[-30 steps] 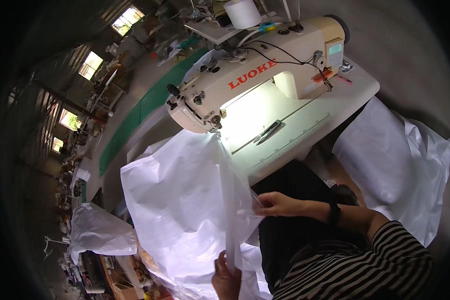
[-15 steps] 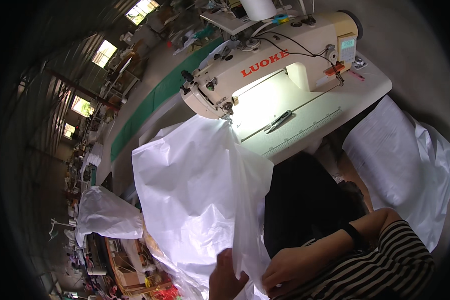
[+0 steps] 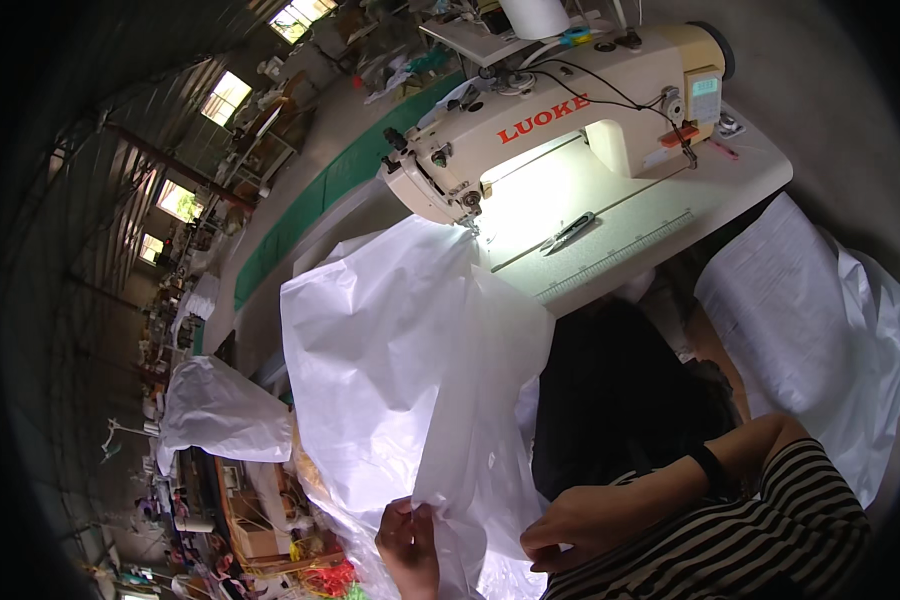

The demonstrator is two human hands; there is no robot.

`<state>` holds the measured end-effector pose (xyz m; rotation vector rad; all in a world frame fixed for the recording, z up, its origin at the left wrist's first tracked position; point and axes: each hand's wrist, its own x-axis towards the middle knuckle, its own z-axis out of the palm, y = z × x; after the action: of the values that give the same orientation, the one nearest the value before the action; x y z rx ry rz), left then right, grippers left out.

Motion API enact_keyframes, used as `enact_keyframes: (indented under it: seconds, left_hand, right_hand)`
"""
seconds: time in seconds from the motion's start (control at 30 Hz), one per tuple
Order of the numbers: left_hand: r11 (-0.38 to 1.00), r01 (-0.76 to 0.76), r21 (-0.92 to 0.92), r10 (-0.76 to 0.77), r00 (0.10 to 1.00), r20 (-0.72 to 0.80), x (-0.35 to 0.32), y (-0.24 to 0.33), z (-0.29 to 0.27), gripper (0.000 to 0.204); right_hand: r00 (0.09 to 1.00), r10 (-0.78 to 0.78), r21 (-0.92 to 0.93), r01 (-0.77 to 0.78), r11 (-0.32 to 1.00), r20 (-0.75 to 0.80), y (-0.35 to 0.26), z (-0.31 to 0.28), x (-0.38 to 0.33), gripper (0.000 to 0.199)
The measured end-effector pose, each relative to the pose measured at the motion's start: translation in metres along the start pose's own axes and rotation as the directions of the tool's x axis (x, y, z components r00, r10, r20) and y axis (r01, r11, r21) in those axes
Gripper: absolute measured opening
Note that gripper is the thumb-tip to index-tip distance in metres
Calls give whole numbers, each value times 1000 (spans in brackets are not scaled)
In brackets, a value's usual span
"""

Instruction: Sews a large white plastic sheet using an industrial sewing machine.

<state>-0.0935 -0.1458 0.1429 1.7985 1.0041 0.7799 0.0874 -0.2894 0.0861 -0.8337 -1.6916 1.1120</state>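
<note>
A large white plastic-like sheet (image 3: 370, 340) hangs from under the needle end of a cream sewing machine (image 3: 570, 110) and spreads down toward me. Low in the view, my left hand (image 3: 408, 545) is closed, its fingers and thumb pinching a folded edge of that sheet. To its right is my right hand (image 3: 582, 520), with a black band on the wrist. Its fingers curl down in a pinch at the sheet's right border; their tips are partly hidden. Thread snips (image 3: 570, 232) lie on the machine bed, away from both hands.
Another white sheet (image 3: 785, 300) drapes at the right, below the machine bed (image 3: 740, 175). White material (image 3: 225, 410) hangs over something at the left, above a wooden crate (image 3: 260, 540) of oddments. A green strip (image 3: 320, 200) runs behind the machine. A thread cone (image 3: 533, 15) stands above it.
My left hand has shifted left and up, drawing a fold of the sheet with it. The right hand is nearly in place. The whole scene has moved slightly right in view.
</note>
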Motion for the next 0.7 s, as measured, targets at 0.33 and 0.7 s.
enact_keyframes:
  seconds: [0.33,0.7]
  left_hand:
    - [845,485,-224,-273,753,599,-19,-23,25,29]
    - [845,438,-307,-285,854,435,-20,-49,16,13]
  right_hand:
    - [933,-358,-665,256,702,-19,10,37,19,17]
    - [777,483,421,-311,852,-404,42,-43,-3,39]
